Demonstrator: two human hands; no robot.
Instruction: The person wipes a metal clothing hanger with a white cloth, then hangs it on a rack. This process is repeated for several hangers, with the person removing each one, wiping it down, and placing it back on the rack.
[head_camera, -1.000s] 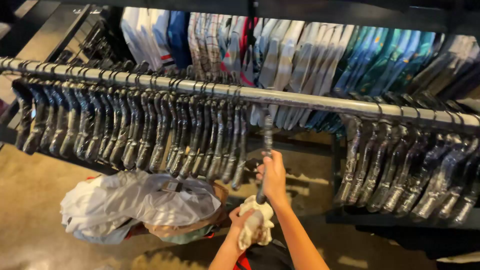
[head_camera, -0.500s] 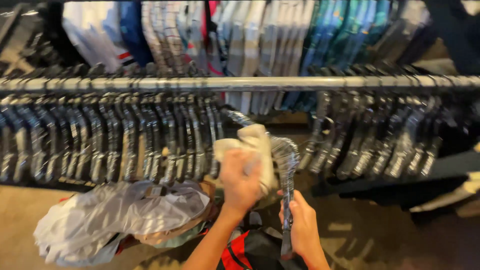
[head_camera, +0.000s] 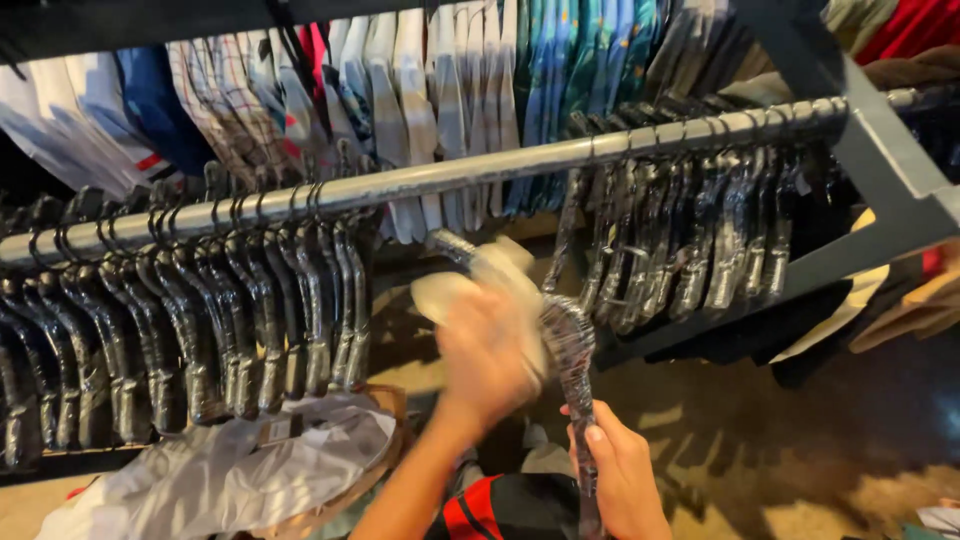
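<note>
My left hand, blurred by motion, is shut on a pale cloth pressed against a black plastic-wrapped hanger. My right hand grips the lower end of that hanger and holds it up below the metal rail. The hanger sits in the gap between two groups of hangers on the rail.
Many black wrapped hangers hang on the rail at left and more hangers at right. Folded shirts hang on a rack behind. A heap of clear plastic wrapping lies in a basket at lower left. A grey rack post slants at right.
The view swung right and tilted. My left hand carried the cloth up along the hanger, which my right hand keeps holding beneath the rail.
</note>
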